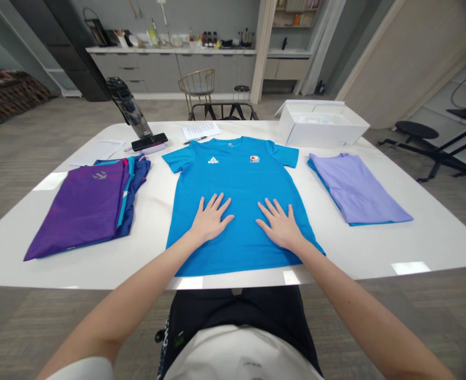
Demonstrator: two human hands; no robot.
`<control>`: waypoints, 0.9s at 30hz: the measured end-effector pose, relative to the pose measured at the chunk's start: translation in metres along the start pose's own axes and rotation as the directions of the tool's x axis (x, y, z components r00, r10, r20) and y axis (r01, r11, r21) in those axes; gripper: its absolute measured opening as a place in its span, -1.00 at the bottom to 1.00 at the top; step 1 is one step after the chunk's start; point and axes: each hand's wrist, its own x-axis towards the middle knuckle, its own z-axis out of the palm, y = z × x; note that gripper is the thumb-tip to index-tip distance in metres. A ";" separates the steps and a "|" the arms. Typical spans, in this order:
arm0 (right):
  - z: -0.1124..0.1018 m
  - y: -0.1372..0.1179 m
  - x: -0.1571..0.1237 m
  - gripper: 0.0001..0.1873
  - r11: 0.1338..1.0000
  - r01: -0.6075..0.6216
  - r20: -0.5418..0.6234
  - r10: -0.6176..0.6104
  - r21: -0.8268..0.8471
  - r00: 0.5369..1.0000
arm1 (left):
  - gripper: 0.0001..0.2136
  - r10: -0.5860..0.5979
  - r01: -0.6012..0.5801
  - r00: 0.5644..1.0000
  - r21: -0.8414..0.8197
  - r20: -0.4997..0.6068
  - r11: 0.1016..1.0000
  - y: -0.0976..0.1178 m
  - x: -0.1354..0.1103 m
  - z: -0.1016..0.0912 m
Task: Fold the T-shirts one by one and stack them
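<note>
I have the blue shirt (pixel 240 182) face-up on the table (pixel 375 250), collar at twelve. The left hand (pixel 211 219) and right hand (pixel 280 226) rest on it palm-down, fingers spread, pinching nothing; I'd judge that this holds the cloth flat. The purple pile (pixel 86 206) at nine and lilac pile (pixel 363 190) at three lie apart from it, probably to leave room.

The forearms cover parts of the shirt's lower sides, and cloth under the palms is hidden, as are the piles' inner layers. I can't make out the contents of the box (pixel 320 132) toward one-thirty; print on the sheet (pixel 203 129) near eleven is too small.
</note>
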 end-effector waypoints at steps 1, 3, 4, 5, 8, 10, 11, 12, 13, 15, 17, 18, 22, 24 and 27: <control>0.001 -0.004 -0.005 -0.24 1.000 -0.001 0.000 0.001 0.004 1.000 | -0.35 0.004 -0.004 1.000 -0.007 0.009 1.000 0.004 -0.009 0.000; 0.003 -0.011 -0.017 -0.24 1.000 -0.004 -0.012 0.004 0.004 1.000 | -0.36 0.008 -0.008 1.000 -0.012 0.011 1.000 0.007 -0.025 -0.002; 0.003 -0.014 -0.024 -0.24 1.000 -0.006 -0.019 0.006 0.004 1.000 | -0.36 0.009 -0.008 1.000 -0.010 0.007 1.000 0.006 -0.032 -0.002; 0.004 -0.018 -0.031 -0.25 1.000 -0.006 -0.024 0.006 0.005 1.000 | -0.37 0.009 -0.009 1.000 -0.006 0.000 1.000 0.005 -0.038 -0.003; 0.005 -0.028 -0.051 -0.25 1.000 -0.004 -0.029 0.004 0.016 1.000 | -0.38 0.015 -0.015 1.000 0.010 -0.020 1.000 0.004 -0.055 -0.003; 0.006 -0.035 -0.062 -0.24 1.000 -0.002 -0.022 0.003 0.025 1.000 | -0.37 0.022 -0.021 0.999 0.021 -0.035 1.000 0.005 -0.064 -0.001; 0.006 -0.038 -0.066 -0.24 1.000 -0.003 -0.017 0.004 0.027 1.000 | -0.37 0.024 -0.023 0.999 0.026 -0.040 0.999 0.006 -0.068 0.001; 0.007 -0.040 -0.071 -0.24 1.000 -0.006 -0.012 0.006 0.028 1.000 | -0.37 0.025 -0.024 0.999 0.030 -0.043 0.999 0.007 -0.072 0.001; 0.007 -0.043 -0.074 -0.25 1.000 -0.007 -0.005 0.008 0.030 1.000 | -0.36 0.025 -0.024 0.999 0.032 -0.042 0.999 0.008 -0.075 0.002; 0.006 -0.044 -0.079 -0.25 0.999 -0.010 0.014 0.010 0.041 1.000 | -0.36 0.024 -0.023 0.999 0.028 -0.035 0.999 0.010 -0.078 0.002; 0.004 -0.042 -0.076 -0.25 0.998 -0.008 0.035 0.006 0.065 0.999 | -0.36 0.029 -0.029 0.999 0.015 -0.030 0.999 0.011 -0.075 0.000; 0.003 -0.039 -0.071 -0.26 0.997 -0.005 0.037 0.002 0.076 0.999 | -0.36 0.034 -0.034 0.999 0.004 -0.027 0.999 0.010 -0.070 -0.001; -0.004 -0.018 -0.023 -0.27 0.997 -0.014 -0.024 0.016 0.076 1.000 | -0.37 -0.007 0.007 1.000 -0.031 -0.009 1.000 0.004 -0.028 -0.009; -0.006 -0.006 0.011 -0.27 0.996 -0.046 -0.043 0.049 0.072 0.998 | -0.37 -0.051 0.052 0.999 -0.034 0.009 0.998 -0.002 0.004 -0.013; -0.006 0.009 0.065 -0.26 0.994 -0.078 -0.034 0.081 0.077 0.996 | -0.37 -0.094 0.095 0.995 -0.033 0.013 0.995 -0.013 0.054 -0.017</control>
